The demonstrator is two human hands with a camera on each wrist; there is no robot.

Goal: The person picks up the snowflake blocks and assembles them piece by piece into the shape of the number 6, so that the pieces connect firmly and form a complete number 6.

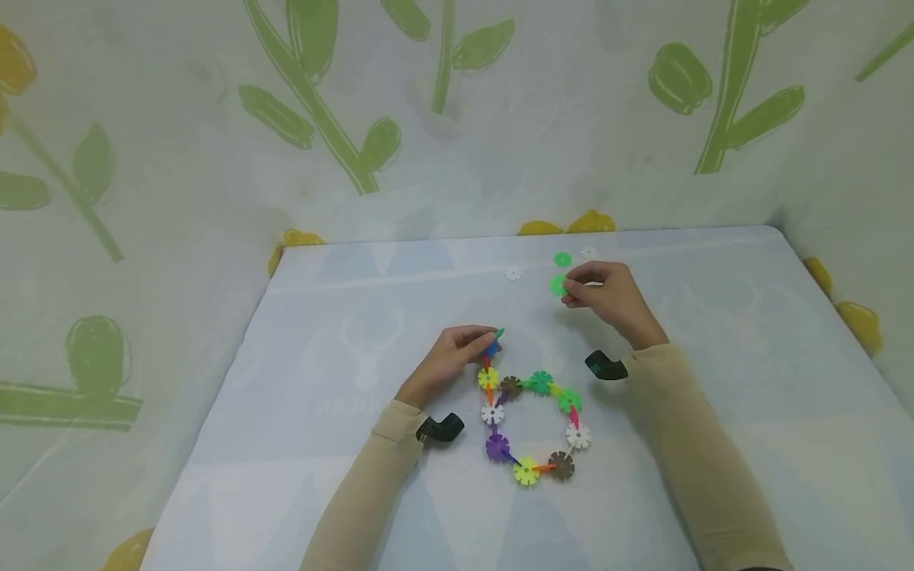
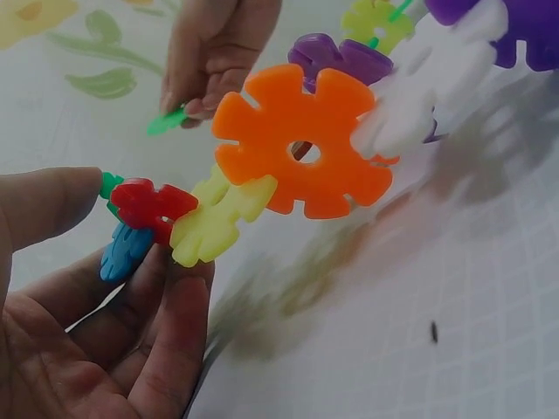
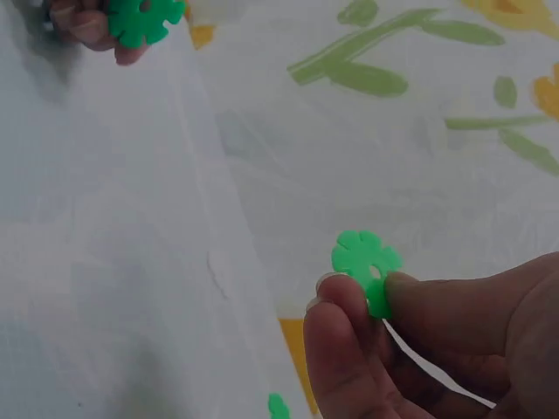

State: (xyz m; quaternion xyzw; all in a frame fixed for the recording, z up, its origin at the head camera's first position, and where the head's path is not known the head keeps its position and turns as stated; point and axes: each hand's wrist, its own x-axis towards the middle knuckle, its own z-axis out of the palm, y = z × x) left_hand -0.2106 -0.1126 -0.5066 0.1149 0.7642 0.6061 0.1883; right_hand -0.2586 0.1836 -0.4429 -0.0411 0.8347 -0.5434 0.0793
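Note:
A chain of slotted plastic snowflake discs forms a ring on the table, with a purple disc (image 1: 497, 448), a brown disc (image 1: 562, 466) and several others joined edge to edge. From the ring's upper left a tail rises through a yellow disc (image 1: 488, 378) to my left hand (image 1: 451, 354). That hand pinches the tail's end, where green, red (image 2: 154, 208) and blue (image 2: 126, 252) discs meet. Further back and to the right, my right hand (image 1: 612, 300) pinches a single bright green disc (image 3: 356, 255) between thumb and fingers, apart from the chain.
Near the table's back edge lie another green disc (image 1: 562, 259) and two white discs, one left (image 1: 513, 274) and one right (image 1: 589, 252). A pale cloth (image 1: 286, 412) covers the table. Behind it stands a wall (image 1: 557, 143) with printed plants. Small black devices sit at both wrists.

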